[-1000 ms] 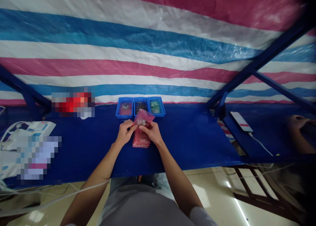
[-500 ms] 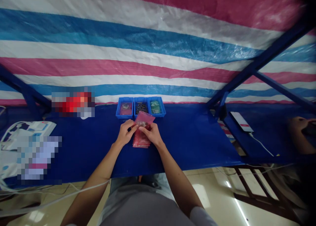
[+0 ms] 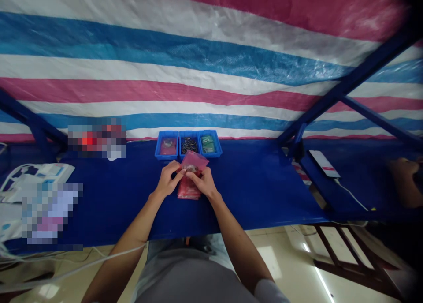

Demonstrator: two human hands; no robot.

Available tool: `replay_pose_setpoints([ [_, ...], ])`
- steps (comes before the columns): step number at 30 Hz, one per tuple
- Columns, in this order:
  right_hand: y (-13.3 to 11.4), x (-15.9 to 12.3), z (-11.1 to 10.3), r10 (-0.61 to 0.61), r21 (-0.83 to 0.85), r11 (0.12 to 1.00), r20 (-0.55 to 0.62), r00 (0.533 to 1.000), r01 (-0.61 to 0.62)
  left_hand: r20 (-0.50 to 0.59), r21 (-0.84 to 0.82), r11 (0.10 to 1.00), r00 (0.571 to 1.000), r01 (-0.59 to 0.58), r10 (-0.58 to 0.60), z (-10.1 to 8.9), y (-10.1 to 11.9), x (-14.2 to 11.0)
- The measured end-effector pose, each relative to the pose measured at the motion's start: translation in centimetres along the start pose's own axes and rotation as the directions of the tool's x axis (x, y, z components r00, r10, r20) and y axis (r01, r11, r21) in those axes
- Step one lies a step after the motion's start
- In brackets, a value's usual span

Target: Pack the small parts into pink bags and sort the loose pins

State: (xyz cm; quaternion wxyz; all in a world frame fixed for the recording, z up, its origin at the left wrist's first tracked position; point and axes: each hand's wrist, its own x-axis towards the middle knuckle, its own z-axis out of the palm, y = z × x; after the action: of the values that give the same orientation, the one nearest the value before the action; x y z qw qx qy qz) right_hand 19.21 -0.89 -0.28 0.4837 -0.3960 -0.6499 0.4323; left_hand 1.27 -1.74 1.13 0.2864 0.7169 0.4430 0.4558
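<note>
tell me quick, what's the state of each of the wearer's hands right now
Left hand: closed, pinching the pink bag.
Right hand: closed, pinching the same pink bag from its right side.

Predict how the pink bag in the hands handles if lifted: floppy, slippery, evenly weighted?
Likely floppy: the pink bag looks like thin, see-through film. Possibly slippery, given its smooth-looking surface. Weight probably uneven: small pieces show bunched between the left hand and right hand, so that part may sag.
</note>
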Motion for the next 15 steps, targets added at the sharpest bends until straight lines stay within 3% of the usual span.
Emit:
replay_pose_setpoints([
  [6,-0.07,0.09,-0.10,-0.028,0.003,1.000,0.023,0.999,0.028,0.028,-0.004,1.000,1.000,-0.007,0.007,0.01,0.08,-0.06],
  [15,0.23,0.03,0.18,0.021,-0.001,1.000,0.007,1.000,-0.021,0.020,0.004,1.000,1.000,-0.016,0.016,-0.02,0.21,-0.03],
])
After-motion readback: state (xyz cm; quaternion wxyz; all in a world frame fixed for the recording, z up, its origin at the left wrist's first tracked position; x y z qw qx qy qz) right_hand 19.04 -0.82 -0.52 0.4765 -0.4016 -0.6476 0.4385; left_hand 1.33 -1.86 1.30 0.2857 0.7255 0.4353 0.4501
